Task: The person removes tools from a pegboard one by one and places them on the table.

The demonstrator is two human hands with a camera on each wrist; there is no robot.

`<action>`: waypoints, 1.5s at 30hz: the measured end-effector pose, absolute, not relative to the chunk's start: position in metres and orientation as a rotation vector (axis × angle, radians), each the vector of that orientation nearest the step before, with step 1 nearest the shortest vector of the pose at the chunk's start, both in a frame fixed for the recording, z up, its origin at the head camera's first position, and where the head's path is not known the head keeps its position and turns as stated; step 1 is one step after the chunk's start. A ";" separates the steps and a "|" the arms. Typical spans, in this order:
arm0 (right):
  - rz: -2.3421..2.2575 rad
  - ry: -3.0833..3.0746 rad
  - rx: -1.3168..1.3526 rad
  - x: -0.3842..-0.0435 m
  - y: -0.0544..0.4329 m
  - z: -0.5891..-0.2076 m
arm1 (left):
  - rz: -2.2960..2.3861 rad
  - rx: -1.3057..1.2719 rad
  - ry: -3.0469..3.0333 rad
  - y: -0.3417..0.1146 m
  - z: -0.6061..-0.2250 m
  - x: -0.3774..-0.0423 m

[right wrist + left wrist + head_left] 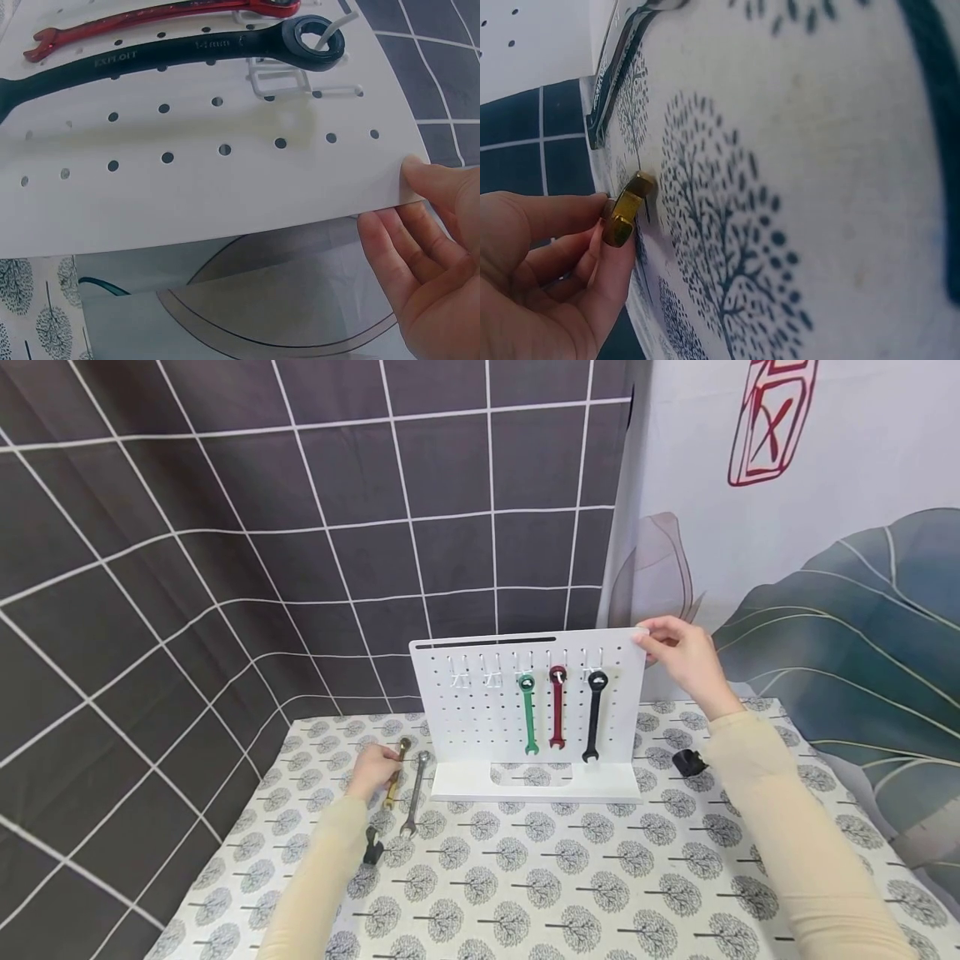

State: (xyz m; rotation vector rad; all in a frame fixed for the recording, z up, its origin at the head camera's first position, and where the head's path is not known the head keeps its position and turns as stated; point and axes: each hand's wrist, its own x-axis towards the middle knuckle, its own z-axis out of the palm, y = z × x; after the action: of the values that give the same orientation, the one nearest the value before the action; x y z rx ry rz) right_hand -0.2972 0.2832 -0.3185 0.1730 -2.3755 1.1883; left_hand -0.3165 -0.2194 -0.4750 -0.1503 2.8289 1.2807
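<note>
My left hand (372, 770) pinches a gold wrench (392, 793) between thumb and fingers, low over the cloth; whether the wrench touches the cloth I cannot tell. In the left wrist view, one end of this gold wrench (628, 208) pokes out past the fingertips. A silver wrench (416, 793) lies just right of it. My right hand (686, 658) grips the upper right corner of a white pegboard (468, 731), thumb in front and fingers behind. Hanging from its hooks by their ring ends are a green wrench (529, 717), a red wrench (557, 714) and a black wrench (594, 720).
Two white hooks (492, 678) on the board's left side carry nothing. The board's foot (457, 785) stands on a tree-print tablecloth (540, 885). A dark grid-patterned curtain (360, 560) and a pale printed curtain (697, 460) hang behind. Small black devices (688, 763) sit at both wrists.
</note>
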 end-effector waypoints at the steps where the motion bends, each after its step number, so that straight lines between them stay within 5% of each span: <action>1: 1.189 -2.376 0.174 -0.298 0.283 -0.318 | 1.272 -0.156 2.836 -0.219 -0.475 -0.316; 28: 1.212 -2.370 0.159 -0.296 0.283 -0.318 | 1.315 -0.153 2.812 -0.228 -0.480 -0.314; 45: 1.196 -2.400 0.152 -0.294 0.282 -0.317 | 1.479 0.023 2.817 -0.219 -0.436 -0.302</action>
State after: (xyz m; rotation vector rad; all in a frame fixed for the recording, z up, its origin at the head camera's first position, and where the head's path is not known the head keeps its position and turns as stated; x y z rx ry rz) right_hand -0.2940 0.2823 -0.3166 0.1518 -2.3997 1.1960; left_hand -0.3017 -0.2191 -0.4356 0.0228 2.8170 1.4790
